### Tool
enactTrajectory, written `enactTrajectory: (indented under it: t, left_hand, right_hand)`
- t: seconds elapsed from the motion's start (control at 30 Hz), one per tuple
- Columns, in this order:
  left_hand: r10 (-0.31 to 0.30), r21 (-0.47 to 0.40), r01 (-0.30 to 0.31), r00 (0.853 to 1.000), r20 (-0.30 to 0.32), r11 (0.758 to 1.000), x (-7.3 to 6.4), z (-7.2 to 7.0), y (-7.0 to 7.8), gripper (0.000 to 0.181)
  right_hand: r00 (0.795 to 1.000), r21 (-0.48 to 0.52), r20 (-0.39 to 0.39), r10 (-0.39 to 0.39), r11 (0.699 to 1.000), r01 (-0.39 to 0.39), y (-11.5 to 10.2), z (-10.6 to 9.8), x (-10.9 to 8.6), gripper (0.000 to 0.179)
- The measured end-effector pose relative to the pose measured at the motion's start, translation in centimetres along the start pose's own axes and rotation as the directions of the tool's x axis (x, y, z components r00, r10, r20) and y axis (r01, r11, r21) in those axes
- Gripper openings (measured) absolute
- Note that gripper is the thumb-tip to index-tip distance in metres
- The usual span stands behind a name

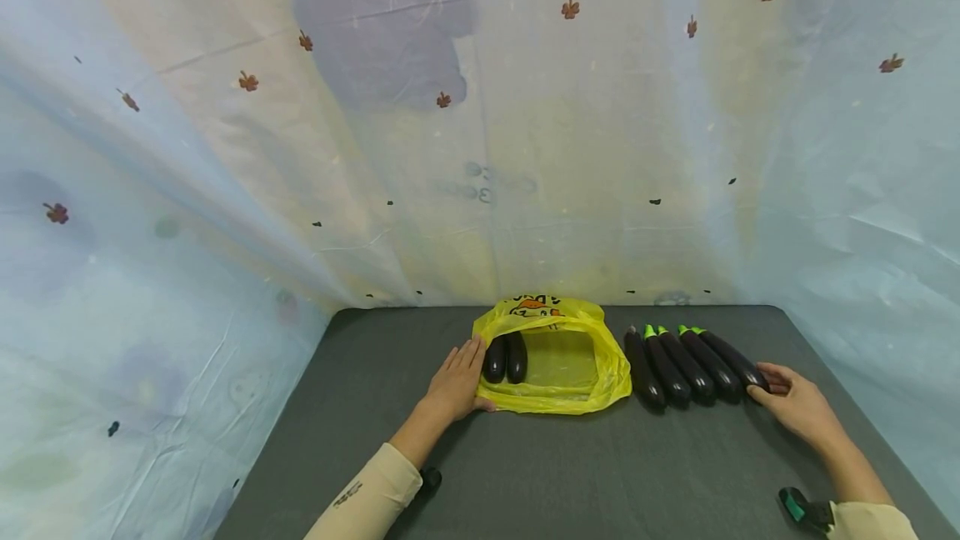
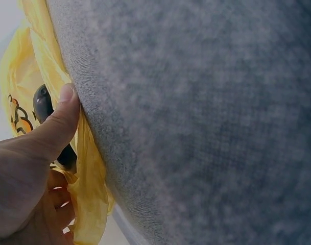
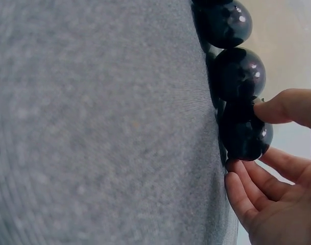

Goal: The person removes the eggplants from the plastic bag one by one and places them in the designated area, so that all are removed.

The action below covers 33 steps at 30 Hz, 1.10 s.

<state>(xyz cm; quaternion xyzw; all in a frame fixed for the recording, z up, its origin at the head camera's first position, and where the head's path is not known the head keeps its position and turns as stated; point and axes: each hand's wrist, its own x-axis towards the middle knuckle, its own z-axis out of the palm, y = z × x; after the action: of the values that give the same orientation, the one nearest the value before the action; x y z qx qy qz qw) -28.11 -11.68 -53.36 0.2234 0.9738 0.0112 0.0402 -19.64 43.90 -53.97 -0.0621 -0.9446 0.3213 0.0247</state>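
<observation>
A yellow plastic bag (image 1: 558,401) lies on its side, mouth toward me, with two dark eggplants (image 1: 516,357) inside at its left. My left hand (image 1: 456,380) holds the bag's left edge; in the left wrist view its thumb (image 2: 63,120) presses the yellow film while the other fingers are partly hidden behind it. To the right of the bag lies a row of several eggplants (image 1: 678,369), stems pointing away. My right hand (image 1: 798,402) grips the rounded near end of the rightmost eggplant (image 3: 245,138), thumb on top and fingers at its outer side.
A dark grey cloth-covered table (image 1: 555,473) carries everything. Behind it hangs a pale patterned plastic sheet (image 1: 547,215), which also runs along both sides. The bag's right rim sits close to the leftmost eggplant (image 1: 643,369) of the row.
</observation>
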Motion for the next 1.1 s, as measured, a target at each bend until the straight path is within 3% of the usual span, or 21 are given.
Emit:
enactTrajectory:
  t: [0.73, 1.1]
  left_hand:
    - [0.0, -0.021, 0.0, 1.0, -0.004, 1.0, -0.18, -0.04, 0.06, 0.119]
    - [0.004, -0.019, -0.004, 1.0, -0.007, 1.0, 0.0, 0.22, -0.18, 0.12]
  right_hand:
    - [1.0, -0.024, 0.005, 0.005, 1.0, -0.005, 0.01, -0.47, 0.01, 0.077]
    - [0.991, -0.025, -0.118, -0.069, 0.997, 0.067, -0.58, -0.82, -0.25, 0.069]
